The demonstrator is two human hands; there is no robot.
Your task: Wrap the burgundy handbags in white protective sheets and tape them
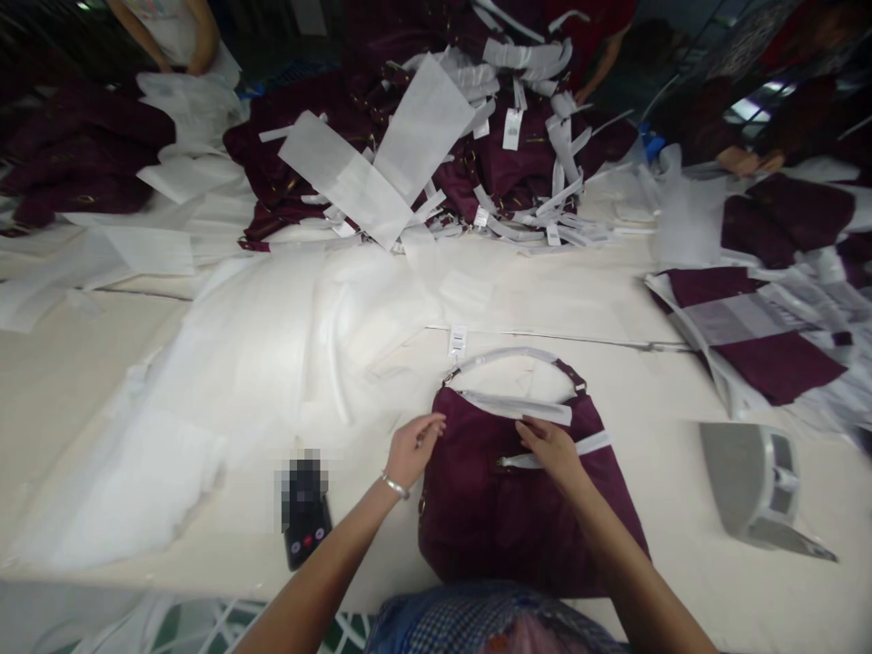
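Observation:
A dark maroon handbag (pixel 504 518) lies flat on the white table (pixel 68 381) right in front of me, its handle (pixel 510 356) wrapped in white paper. A price tag (pixel 457 341) lies just beyond the handle. My left hand (pixel 412 450) pinches the bag's upper left edge with curled fingers. My right hand (pixel 553 450) rests on the bag's front, fingers closed on a white paper strip (pixel 538 413) that runs across the top of the bag.
A heap of maroon bags and white paper strips (pixel 477 136) fills the far table. White wrapping sheets (pixel 224 381) spread on the left. A dark handheld device (pixel 305 518) lies by my left forearm, a grey tape dispenser (pixel 759 486) on the right. Other people work at the far edge.

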